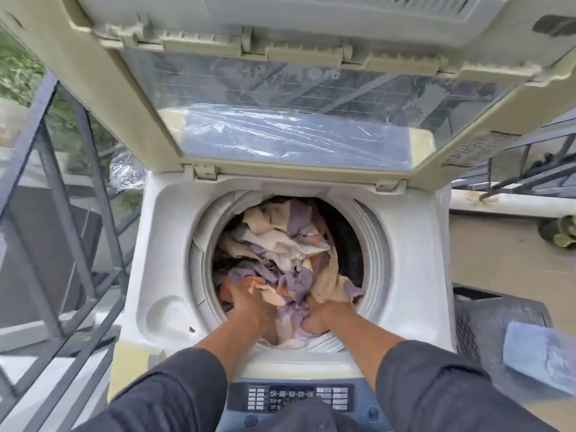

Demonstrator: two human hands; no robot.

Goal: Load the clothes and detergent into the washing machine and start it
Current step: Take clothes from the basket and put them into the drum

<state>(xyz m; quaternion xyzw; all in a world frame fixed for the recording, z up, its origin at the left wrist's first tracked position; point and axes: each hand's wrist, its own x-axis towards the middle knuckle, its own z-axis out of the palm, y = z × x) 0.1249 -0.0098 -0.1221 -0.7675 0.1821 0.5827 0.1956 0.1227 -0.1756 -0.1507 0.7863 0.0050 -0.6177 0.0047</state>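
Two arms enter frame from bottom edge. Left sleeve [174, 397]: dark charcoal fabric, faint vertical ribbing, pushed up, cuff edge ending mid-forearm. Right sleeve [436, 388]: same dark fabric, soft creases, likewise pushed up. Forearms bare below cuffs. Left hand [249, 302] and right hand [318, 316] bare, no gloves; fingers largely hidden. No watch or bracelet visible on wrists.

Dark metal railing [62, 194] left; potted plant [562, 233] right; blue cloth [540, 357] on dark basket [486, 322].
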